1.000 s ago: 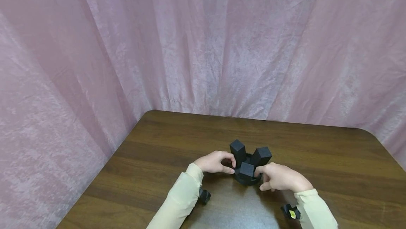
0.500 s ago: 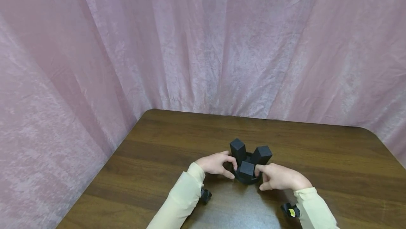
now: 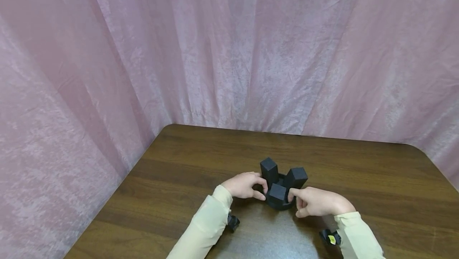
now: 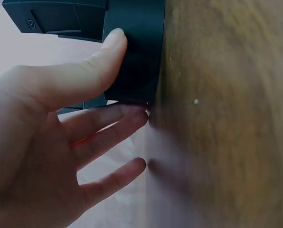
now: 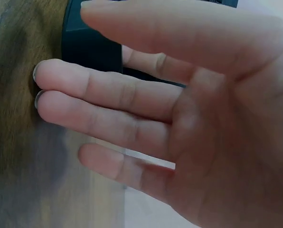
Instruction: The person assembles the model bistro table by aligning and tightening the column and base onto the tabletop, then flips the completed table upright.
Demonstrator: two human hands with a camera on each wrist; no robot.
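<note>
A black round base with three square-topped posts stands on the table. Its nearest post is between my hands; two others, a left rear post and a right rear post, lean outward behind it. My left hand grips the base's left side, thumb flat against the outer wall in the left wrist view, index finger mostly hidden. On the right, my right hand pinches the rim: the index finger goes inside, and the thumb lies over the outer wall. Its other fingers extend down beside the base.
The brown wooden table has rounded far corners. Pink velvet curtains hang behind it and along its left side. A dark wrist-worn device shows below each forearm, one at the left and one at the right.
My left index finger and thumb have shifted slightly at the base's left rim. The nearest post has moved a little to the left. The right hand has barely moved.
</note>
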